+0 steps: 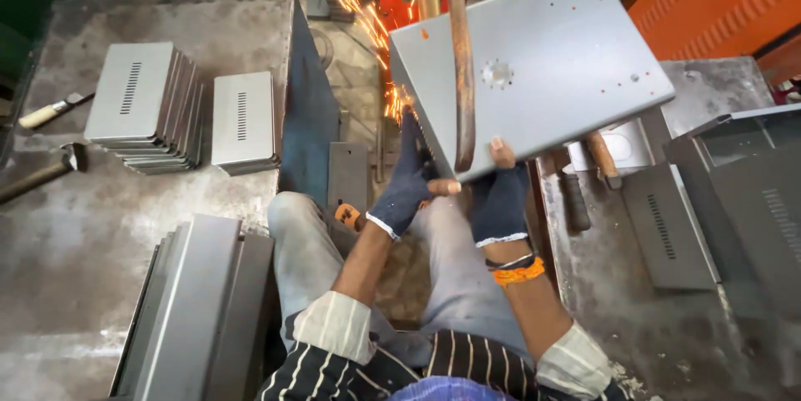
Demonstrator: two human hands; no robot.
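Note:
A large grey sheet-metal panel with small holes is held tilted above my knees. My left hand, in a dark blue glove with bare fingertips, grips its near left corner from below. My right hand, gloved the same way, holds the near edge with the thumb on top. A rusty curved metal arm of a welding machine comes down over the panel's left part. Orange sparks spray from the panel's left edge.
Stacks of grey vented metal covers lie on the left steel table, with two hammers near its left edge. More folded panels lean at lower left. Dark vented covers and wooden handles lie on the right bench.

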